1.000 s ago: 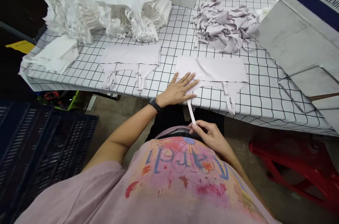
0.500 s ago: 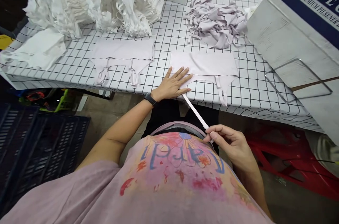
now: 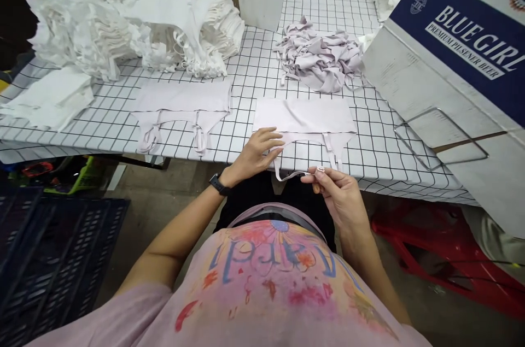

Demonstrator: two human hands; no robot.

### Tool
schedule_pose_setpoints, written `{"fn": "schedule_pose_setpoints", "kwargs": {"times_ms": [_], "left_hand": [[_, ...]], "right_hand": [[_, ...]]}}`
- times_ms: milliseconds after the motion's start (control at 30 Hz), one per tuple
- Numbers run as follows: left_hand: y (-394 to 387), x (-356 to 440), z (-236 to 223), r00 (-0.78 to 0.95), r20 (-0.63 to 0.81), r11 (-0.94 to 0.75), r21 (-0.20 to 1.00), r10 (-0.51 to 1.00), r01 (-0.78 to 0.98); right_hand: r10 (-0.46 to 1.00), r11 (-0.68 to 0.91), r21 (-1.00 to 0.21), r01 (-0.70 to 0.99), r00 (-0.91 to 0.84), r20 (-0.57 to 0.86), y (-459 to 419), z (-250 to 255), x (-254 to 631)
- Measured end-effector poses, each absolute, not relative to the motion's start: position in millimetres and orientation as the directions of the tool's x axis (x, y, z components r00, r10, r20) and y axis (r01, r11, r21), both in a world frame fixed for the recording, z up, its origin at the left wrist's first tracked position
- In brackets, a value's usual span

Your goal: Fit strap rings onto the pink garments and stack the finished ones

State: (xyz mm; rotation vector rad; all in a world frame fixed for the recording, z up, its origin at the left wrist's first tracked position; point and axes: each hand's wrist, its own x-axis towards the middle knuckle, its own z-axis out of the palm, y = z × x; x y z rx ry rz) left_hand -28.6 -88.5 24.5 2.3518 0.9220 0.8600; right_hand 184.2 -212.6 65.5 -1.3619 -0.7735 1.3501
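A pale lilac strappy top (image 3: 305,113) lies flat near the table's front edge, one strap fastened down at its right side. My right hand (image 3: 340,191) pinches the other strap (image 3: 289,176) by its end, where a small pale slider (image 3: 320,169) shows between thumb and fingers. That strap hangs in a slack curve from the garment's left side. My left hand (image 3: 259,153) rests at the lower left corner of the top, fingers stretched out and slightly bent, holding nothing. Whether it presses on the cloth is hard to tell.
A second lilac top (image 3: 182,96) lies to the left. White garments (image 3: 180,13) are stacked behind it, and a tangled lilac pile (image 3: 322,57) sits further back. A beer carton (image 3: 451,90) with a wire frame (image 3: 441,136) stands at right. A red stool (image 3: 443,259) is below.
My right hand has moved up towards the table, and the strap has gone from taut to slack. My left hand has eased from pressing flat to a looser pose. The view has shifted slightly.
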Motion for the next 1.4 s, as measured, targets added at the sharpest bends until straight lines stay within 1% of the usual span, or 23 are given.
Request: {"fn": "schedule_pose_setpoints", "kwargs": {"times_ms": [67,133,233,300,367,433,500,600,667,800,833,900,1000,1100,1167,1300,1400], "left_hand": [[-98.4,-25.3,34.1,0.521,0.429,-0.629,0.717,0.738,0.301],[-108.8,-20.1,43.5,0.511,0.41,-0.568,0.799,0.755,0.197],[-122.0,-11.4,52.6,0.527,0.371,-0.506,0.852,0.765,0.134],[-127.5,-7.1,54.2,0.521,0.408,-0.547,0.825,0.75,0.141],[-129.9,-5.4,53.2,0.522,0.469,-0.628,0.758,0.712,0.176],[-130.1,-6.5,51.9,0.541,0.498,-0.691,0.682,0.678,0.238],[-129.0,-9.3,51.4,0.57,0.476,-0.707,0.643,0.669,0.294],[-126.6,-13.2,53.0,0.599,0.416,-0.689,0.639,0.684,0.343],[-124.8,-14.8,55.1,0.607,0.4,-0.688,0.629,0.686,0.363],[-121.7,-16.1,60.5,0.631,0.399,-0.714,0.588,0.665,0.381],[-121.1,-16.3,61.9,0.629,0.393,-0.706,0.599,0.671,0.379],[-119.6,-16.5,64.4,0.611,0.362,-0.657,0.658,0.704,0.367],[-116.3,-16.8,66.5,0.579,0.3,-0.564,0.748,0.758,0.35],[-111.5,-17.6,67.4,0.577,0.268,-0.537,0.761,0.772,0.364],[-108.2,-18.2,67.7,0.583,0.241,-0.516,0.773,0.776,0.368],[-103.0,-18.8,67.5,0.594,0.179,-0.447,0.828,0.785,0.34],[-97.4,-19.2,64.6,0.614,0.184,-0.452,0.834,0.767,0.315]], "right_hand": [[0.933,-0.289,-0.935,-0.204,0.158,-0.323,-205.6,62.9,182.5],[0.937,-0.292,-0.943,-0.162,0.149,-0.316,-200.6,60.1,180.6],[0.953,-0.273,-0.961,-0.04,0.126,-0.275,-196.5,57.6,177.1],[0.963,-0.255,-0.965,0.058,0.106,-0.248,-195.8,58.2,174.7],[0.97,-0.24,-0.957,0.16,0.084,-0.229,-195.9,60.2,172.8],[0.973,-0.232,-0.942,0.241,0.072,-0.222,-196.1,62.5,171.4],[0.975,-0.224,-0.931,0.287,0.059,-0.216,-195.6,63.5,170.5],[0.978,-0.208,-0.929,0.304,0.036,-0.208,-192.3,61.7,169.9],[0.981,-0.189,-0.929,0.319,0.027,-0.19,-188.5,60.0,170.3],[0.996,-0.083,-0.916,0.393,0.015,-0.084,-179.7,60.7,173.4],[0.998,-0.065,-0.915,0.399,0.005,-0.068,-177.7,61.6,174.4],[0.996,-0.067,-0.928,0.365,-0.027,-0.083,-174.6,62.8,175.6],[0.98,-0.167,-0.952,0.255,-0.065,-0.189,-171.7,62.0,173.7],[0.958,-0.275,-0.951,0.14,-0.048,-0.284,-169.1,59.2,168.8],[0.957,-0.283,-0.954,0.098,-0.036,-0.288,-167.1,57.4,166.1],[0.965,-0.259,-0.958,0.122,-0.015,-0.262,-163.5,55.7,164.9],[0.968,-0.248,-0.957,0.15,0.002,-0.251,-161.1,56.2,166.7]]}}
